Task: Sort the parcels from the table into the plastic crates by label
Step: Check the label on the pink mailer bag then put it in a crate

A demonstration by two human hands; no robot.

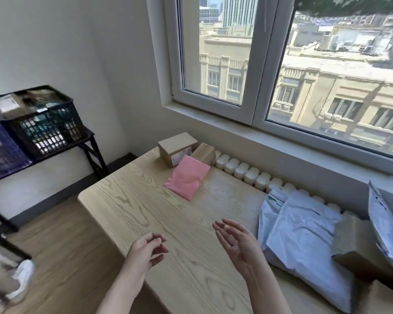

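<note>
- The wooden table (127, 207) with pale grain fills the middle, set under the window (254, 64).
- Two plastic crates sit on a dark rack at the left wall: a black crate (48, 130) holding parcels, and a blue crate (0, 152) touching it.
- White-grey poly mailers (302, 241) lie piled at the table's right side, creased and glossy.
- A brown box (359, 250) rests beside the mailers.
- Two cardboard boxes (177, 148) stand at the far corner, one bearing a label.
- A pink padded bag (187, 179) lies flat just in front of them.
- The right hand (238, 243) hovers empty, palm open, fingers spread.
- The left hand (148, 252) hovers empty, fingers loosely curled.
</note>
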